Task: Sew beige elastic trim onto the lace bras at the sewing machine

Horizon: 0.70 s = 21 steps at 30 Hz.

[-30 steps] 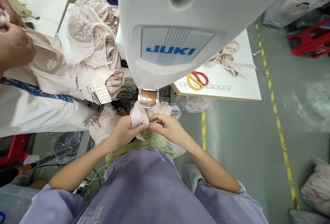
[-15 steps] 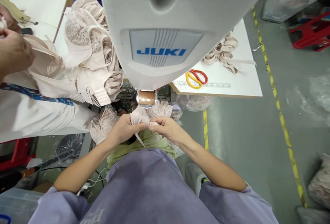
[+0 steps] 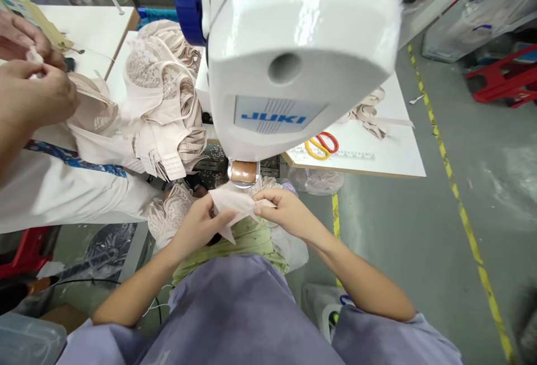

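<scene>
A pale pink fabric piece (image 3: 237, 201) is stretched between my two hands, just in front of the sewing machine's (image 3: 289, 102) lower end. My left hand (image 3: 205, 219) grips its left side, thumb on top. The fingers of my right hand (image 3: 279, 208) pinch the right end, where a narrow strip sticks out. A pointed corner of the cloth hangs down between the hands. Beyond it sits the brown-topped metal part (image 3: 244, 172) of the machine. Beige lace bra pieces (image 3: 170, 211) bunch up left of my left hand.
Bras are piled (image 3: 163, 102) on the left. There a co-worker's hands (image 3: 37, 79) hold light fabric. Scissors with red and yellow handles (image 3: 321, 145) and a ruler (image 3: 352, 155) lie on the white table (image 3: 398, 158), with beige straps (image 3: 369, 113) behind. A plastic bag (image 3: 321, 181) hangs below.
My hands have moved apart and the fabric between them is spread wider. The view has tilted, showing more of the machine's top. The co-worker's hands have come closer together.
</scene>
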{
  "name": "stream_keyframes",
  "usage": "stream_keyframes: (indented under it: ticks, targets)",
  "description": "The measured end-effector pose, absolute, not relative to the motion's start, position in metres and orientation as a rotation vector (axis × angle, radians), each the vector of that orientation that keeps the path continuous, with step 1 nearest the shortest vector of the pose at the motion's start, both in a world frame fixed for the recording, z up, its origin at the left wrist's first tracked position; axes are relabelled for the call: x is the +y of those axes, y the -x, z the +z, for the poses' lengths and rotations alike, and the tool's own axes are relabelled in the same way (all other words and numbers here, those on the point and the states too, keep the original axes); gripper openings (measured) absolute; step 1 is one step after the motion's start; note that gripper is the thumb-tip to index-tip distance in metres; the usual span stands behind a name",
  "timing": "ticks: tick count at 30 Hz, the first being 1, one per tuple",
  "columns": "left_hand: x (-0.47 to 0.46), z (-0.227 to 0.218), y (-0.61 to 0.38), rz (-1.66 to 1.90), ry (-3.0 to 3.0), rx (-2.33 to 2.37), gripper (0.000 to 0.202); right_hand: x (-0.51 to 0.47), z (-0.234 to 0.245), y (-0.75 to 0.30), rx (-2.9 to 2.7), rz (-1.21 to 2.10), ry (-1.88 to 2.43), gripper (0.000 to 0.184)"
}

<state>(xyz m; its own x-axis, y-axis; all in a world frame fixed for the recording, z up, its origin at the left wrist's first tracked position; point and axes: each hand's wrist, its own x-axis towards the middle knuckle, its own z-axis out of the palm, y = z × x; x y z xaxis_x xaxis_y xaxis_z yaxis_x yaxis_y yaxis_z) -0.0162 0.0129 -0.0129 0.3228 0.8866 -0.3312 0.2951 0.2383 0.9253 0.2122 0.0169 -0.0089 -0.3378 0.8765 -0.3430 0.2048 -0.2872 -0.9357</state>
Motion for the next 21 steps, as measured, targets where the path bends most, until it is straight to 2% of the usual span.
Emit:
stream_keyframes:
  ticks: [4,6,8,11,13,15,18,21]
  targets:
    - [-0.009,-0.029,0.017,0.874,-1.027,1.037,0.1,0.037,0.019,-0.218,-1.225,1.933,1.219,0.019]
    - [-0.015,-0.029,0.012,0.883,-0.947,0.876,0.109,0.049,0.034,-0.217,-1.31,2.037,1.145,0.02]
    - [-0.011,-0.024,0.013,0.971,-0.984,0.799,0.105,0.063,0.047,-0.216,-1.547,2.024,1.116,0.021]
    - [0.01,-0.016,0.028,1.08,-1.331,0.958,0.098,0.08,0.056,-0.214,-2.0,1.612,1.245,0.011]
    - [0.029,-0.015,0.04,0.904,-1.722,1.031,0.085,0.087,0.056,-0.213,-2.191,1.205,1.343,0.017]
    - [0.048,-0.016,0.045,0.686,-2.063,0.95,0.068,0.089,0.053,-0.21,-2.283,0.93,1.381,0.019]
    - [0.069,-0.018,0.042,0.559,-2.321,0.777,0.053,0.087,0.049,-0.207,-2.331,0.806,1.396,0.02]
    - [0.079,-0.02,0.036,0.451,-2.451,0.646,0.048,0.085,0.05,-0.207,-2.355,0.814,1.437,0.021]
